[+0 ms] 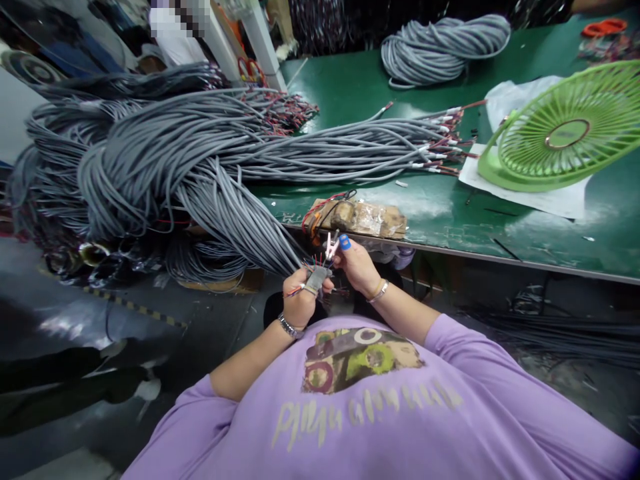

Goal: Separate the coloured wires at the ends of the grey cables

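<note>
My left hand (300, 298) is closed around the stripped end of a grey cable (316, 279), with short coloured wires sticking up from it. My right hand (356, 263) pinches one of those wire tips (331, 248) between thumb and fingers; a blue cap covers one fingertip. Both hands are held just below the edge of the green table (450, 213), in front of my chest. The cable runs up and left into a thick bundle of grey cables (165, 153).
Grey cable bundles with stripped ends (440, 143) lie across the table. A coiled grey cable (443, 47) sits at the back. A green fan (565, 130) rests on white paper at right. A taped fixture (365, 217) sits at the table edge. Another person stands at upper left.
</note>
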`<action>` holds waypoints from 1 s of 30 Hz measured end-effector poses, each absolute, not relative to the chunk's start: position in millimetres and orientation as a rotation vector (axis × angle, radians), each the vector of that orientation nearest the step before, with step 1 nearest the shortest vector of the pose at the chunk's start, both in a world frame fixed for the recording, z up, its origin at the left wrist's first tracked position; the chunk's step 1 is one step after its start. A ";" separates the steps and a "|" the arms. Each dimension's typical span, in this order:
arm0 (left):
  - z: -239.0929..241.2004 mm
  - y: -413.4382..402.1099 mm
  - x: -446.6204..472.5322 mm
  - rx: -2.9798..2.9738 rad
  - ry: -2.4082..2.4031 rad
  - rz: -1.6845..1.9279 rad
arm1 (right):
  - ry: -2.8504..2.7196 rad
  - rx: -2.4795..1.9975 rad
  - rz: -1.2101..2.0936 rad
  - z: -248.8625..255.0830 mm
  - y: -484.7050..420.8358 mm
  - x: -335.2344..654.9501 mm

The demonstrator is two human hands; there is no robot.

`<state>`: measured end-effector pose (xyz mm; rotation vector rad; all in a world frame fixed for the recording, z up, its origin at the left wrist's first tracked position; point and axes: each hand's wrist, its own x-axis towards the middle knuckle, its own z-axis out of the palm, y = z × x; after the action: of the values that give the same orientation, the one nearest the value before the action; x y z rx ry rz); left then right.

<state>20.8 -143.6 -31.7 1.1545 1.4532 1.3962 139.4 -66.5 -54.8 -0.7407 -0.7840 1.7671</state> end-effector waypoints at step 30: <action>-36.7 -157.3 9.0 1.435 1.425 1.323 | -0.645 -0.608 2.252 -58.5 -71.1 156.2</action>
<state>9.0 -157.3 -36.7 1.4351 1.4255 1.3227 156.2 -71.1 -58.5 -0.6080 -0.6448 2.2519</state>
